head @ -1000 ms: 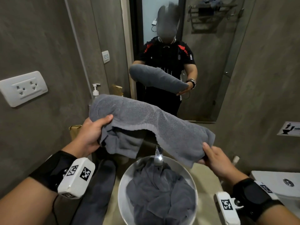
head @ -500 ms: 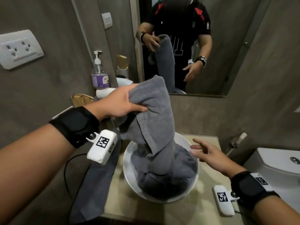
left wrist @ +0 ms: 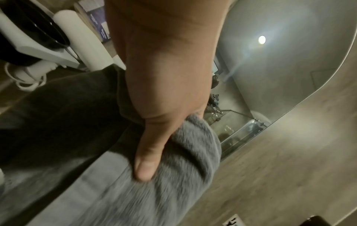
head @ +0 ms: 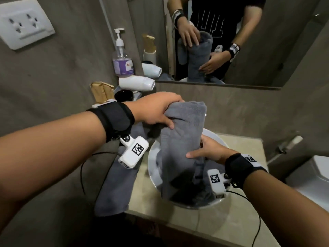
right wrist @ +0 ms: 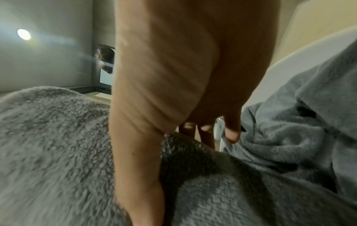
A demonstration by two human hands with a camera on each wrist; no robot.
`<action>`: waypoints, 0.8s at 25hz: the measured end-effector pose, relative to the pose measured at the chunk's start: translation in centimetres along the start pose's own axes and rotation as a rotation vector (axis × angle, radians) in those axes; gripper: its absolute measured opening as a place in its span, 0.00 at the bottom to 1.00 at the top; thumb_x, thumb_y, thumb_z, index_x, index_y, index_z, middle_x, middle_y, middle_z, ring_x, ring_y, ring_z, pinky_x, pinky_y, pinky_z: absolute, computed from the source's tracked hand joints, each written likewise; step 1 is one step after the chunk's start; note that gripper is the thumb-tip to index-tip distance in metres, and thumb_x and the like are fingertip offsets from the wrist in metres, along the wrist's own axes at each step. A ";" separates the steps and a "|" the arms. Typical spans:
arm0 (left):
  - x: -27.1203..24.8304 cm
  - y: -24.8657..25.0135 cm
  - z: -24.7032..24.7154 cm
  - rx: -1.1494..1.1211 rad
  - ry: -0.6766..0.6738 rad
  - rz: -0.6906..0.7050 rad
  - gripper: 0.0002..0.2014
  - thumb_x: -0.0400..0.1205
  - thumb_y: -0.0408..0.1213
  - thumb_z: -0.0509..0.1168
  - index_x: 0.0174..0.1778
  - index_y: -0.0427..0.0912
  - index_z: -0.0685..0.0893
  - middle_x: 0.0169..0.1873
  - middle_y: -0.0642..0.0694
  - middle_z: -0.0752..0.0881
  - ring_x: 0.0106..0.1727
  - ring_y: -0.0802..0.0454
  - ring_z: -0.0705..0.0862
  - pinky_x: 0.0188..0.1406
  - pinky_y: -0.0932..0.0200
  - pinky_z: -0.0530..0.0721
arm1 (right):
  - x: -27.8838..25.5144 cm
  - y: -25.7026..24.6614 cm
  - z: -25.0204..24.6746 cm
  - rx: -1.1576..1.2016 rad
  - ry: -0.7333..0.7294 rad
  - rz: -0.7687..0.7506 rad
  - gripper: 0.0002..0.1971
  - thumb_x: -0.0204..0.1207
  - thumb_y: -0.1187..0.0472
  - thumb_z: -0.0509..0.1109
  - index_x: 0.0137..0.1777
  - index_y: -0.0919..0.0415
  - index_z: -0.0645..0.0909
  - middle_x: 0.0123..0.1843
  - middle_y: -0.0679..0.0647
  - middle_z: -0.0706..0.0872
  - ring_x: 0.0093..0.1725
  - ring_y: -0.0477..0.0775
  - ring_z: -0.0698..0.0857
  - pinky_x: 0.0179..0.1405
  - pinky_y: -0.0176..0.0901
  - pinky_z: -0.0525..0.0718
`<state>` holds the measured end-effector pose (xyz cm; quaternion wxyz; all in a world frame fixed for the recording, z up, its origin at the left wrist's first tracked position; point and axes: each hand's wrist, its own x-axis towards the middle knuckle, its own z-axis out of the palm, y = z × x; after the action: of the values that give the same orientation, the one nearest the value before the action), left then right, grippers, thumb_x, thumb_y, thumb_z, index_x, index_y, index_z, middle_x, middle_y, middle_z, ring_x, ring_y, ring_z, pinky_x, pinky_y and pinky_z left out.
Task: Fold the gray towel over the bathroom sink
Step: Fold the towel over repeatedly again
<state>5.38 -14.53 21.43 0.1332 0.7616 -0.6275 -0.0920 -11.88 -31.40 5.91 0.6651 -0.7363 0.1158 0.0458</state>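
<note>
From the head view I see my left hand (head: 156,109) clenching the towel's (head: 183,132) top, its long axis hanging down into the sink (head: 151,166); my right hand (head: 210,150) clasps its middle. Left wrist: thumb pinches the fold. Right wrist: fingers (right wrist: 232,131) curl behind the cloth.

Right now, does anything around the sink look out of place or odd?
Yes. The gray towel, held by the left hand and right hand, trails into the sink in a heap. A second gray towel hangs off the counter's front edge.
</note>
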 end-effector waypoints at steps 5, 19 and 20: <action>-1.2 -3.4 3.8 0.164 0.318 -0.341 0.35 0.73 0.52 0.78 0.71 0.46 0.71 0.66 0.44 0.76 0.65 0.42 0.77 0.65 0.46 0.78 | 2.9 2.0 2.4 0.183 0.262 -0.005 0.21 0.74 0.61 0.78 0.67 0.59 0.82 0.59 0.51 0.92 0.60 0.53 0.90 0.57 0.47 0.88; -13.5 -4.8 19.3 -0.462 -0.041 -0.627 0.58 0.66 0.74 0.70 0.86 0.57 0.47 0.86 0.53 0.54 0.85 0.49 0.59 0.83 0.46 0.66 | 12.9 -1.7 6.6 0.141 0.462 0.292 0.46 0.58 0.32 0.77 0.72 0.61 0.77 0.62 0.55 0.85 0.60 0.61 0.86 0.63 0.62 0.86; -14.1 -4.9 19.6 -0.444 -0.006 -0.666 0.61 0.65 0.75 0.70 0.87 0.57 0.43 0.88 0.52 0.49 0.87 0.48 0.54 0.85 0.44 0.62 | 13.9 -2.0 7.6 0.149 0.454 0.318 0.46 0.58 0.33 0.77 0.71 0.62 0.78 0.60 0.56 0.85 0.58 0.61 0.86 0.62 0.62 0.87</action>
<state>1.17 -1.60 0.91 0.2558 0.8757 -0.3116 -0.2659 2.70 -25.24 3.94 0.6590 -0.6494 0.3786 -0.0251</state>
